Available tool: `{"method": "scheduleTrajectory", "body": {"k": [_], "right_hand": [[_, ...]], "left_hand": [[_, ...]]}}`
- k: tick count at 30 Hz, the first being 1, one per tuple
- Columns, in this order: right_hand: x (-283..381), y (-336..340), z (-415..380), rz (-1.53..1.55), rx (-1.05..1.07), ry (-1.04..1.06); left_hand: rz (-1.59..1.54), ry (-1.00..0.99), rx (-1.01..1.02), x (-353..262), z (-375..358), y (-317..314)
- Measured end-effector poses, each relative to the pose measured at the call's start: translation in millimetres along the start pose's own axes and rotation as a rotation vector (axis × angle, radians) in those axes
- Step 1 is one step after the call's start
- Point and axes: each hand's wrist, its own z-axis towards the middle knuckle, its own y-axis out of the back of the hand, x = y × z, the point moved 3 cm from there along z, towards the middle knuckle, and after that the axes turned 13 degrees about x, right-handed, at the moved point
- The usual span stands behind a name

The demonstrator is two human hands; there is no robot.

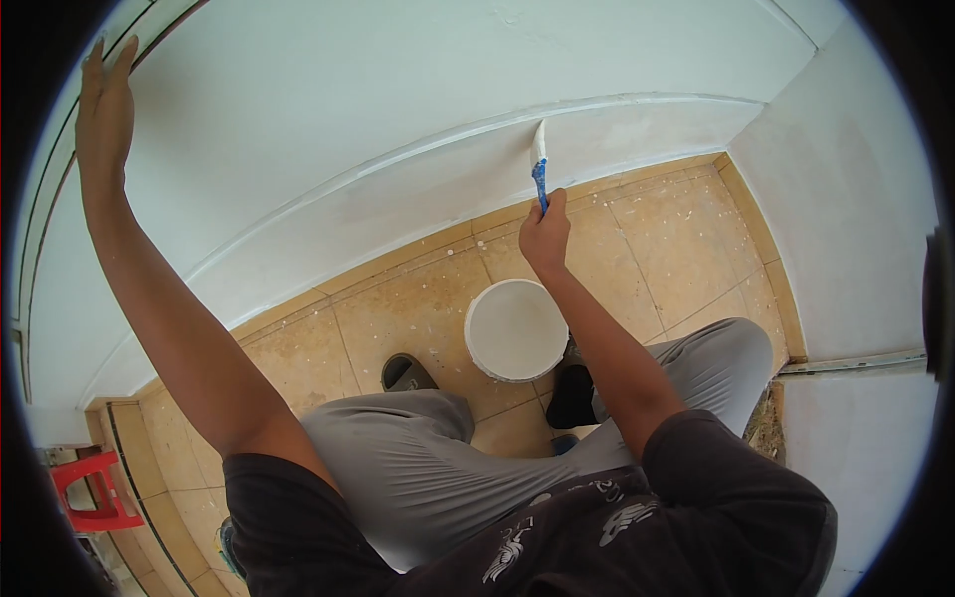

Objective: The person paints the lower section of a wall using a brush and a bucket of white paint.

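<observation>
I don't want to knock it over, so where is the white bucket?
In the head view, the white bucket stands on the tiled floor, just right of the middle, beside the dark-socked right foot.

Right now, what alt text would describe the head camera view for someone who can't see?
A person's right hand holds a blue-handled brush at a white wall; a bucket of pale liquid stands on speckled tiles. The left hand reaches to the upper left.
</observation>
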Motion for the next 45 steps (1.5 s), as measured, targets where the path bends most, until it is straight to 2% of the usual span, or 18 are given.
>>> {"method": "scheduleTrajectory", "body": {"k": [4,7,11,14,17,19,21,25,27,30,32,35,37,39,41,44,45], "right_hand": [[58.7,-62.6,-31.1,0.055,0.138,0.132],[86.1,-91.0,-61.8,0.06,0.318,0.196],[107.9,-102.5,-87.9,0.061,0.676,0.23],[105.4,-105.8,-87.4,0.086,0.8,0.441],[79.5,-92.9,-59.0,0.057,0.774,0.342],[49.3,-67.9,-27.7,0.108,0.648,0.148],[12.4,-39.6,-4.2,0.096,0.535,0.175],[-74.3,24.9,24.2,-0.059,0.205,-0.041],[-90.2,44.8,28.5,-0.11,0.08,-0.096],[-71.8,38.2,25.0,-0.162,-0.067,-0.153],[-45.0,14.0,19.4,-0.159,0.047,-0.142],[-16.3,-44.7,-2.2,-0.096,0.133,-0.053],[7.1,-80.8,-28.6,-0.054,0.286,-0.093],[19.7,-116.7,-62.4,-0.085,0.373,0.051],[39.2,-135.1,-89.7,0.006,0.544,0.166],[59.5,-145.1,-103.4,0.031,0.829,0.225],[62.7,-145.2,-101.7,0.047,0.817,0.243]], "left_hand": [[0.018,-0.036,-0.012,0.9,3.9,-3.4],[0.044,-0.038,-0.016,-4.6,0.5,-1.7],[0.048,-0.012,0.007,0.8,0.2,-1.8],[0.011,-0.022,0.029,4.3,-0.7,0.2],[0.015,-0.02,0.027,1.3,-5.9,1.7],[0.01,-0.027,0.031,0.1,-6.9,2.4],[0.012,-0.038,0.024,-0.6,-7.4,1.8],[0.038,-0.047,0.01,8.8,-4.0,0.6],[0.05,-0.039,0.031,13.3,0.6,-0.1],[0.069,-0.046,0.089,22.0,10.6,-0.6],[0.075,-0.1,0.11,30.8,20.6,-2.2],[0.143,-0.039,0.135,21.8,20.6,-4.3],[0.166,-0.07,0.038,13.8,18.5,-6.0],[0.181,-0.081,-0.017,13.6,18.3,-8.0],[0.196,-0.072,-0.028,16.7,20.1,-8.8],[0.151,-0.137,-0.024,6.5,10.4,-7.0],[0.147,-0.14,-0.027,7.1,9.1,-5.9]]}}
